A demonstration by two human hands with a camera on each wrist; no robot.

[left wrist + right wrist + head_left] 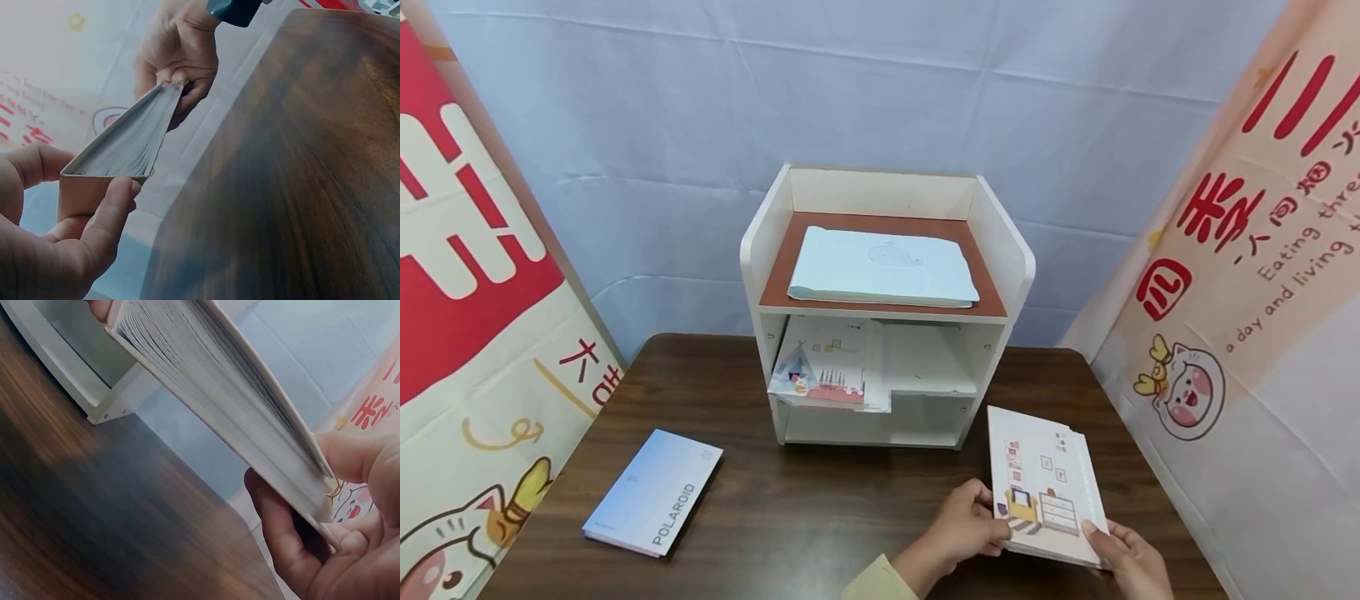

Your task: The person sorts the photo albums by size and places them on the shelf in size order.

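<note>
Both hands hold a thick photo album [1045, 492] with a drawn room on its pale cover, at the right of the table. My left hand [966, 525] grips its lower left corner, at the spine, with the thumb on the cover. On the lower right corner my right hand [1127, 558] pinches the covers, thumb on top and fingers beneath. In the left wrist view the album [119, 144] shows its spine and fanned page edges. The right wrist view shows the album [212, 406] raised over the table, its pages between stiff covers.
A white shelf unit [880, 312] stands at the table's back. A whale-drawing book [883, 267] lies on its top; a plastic-wrapped album [831, 367] juts from the middle shelf. A blue Polaroid album [655, 492] lies on the brown table [797, 508] at left.
</note>
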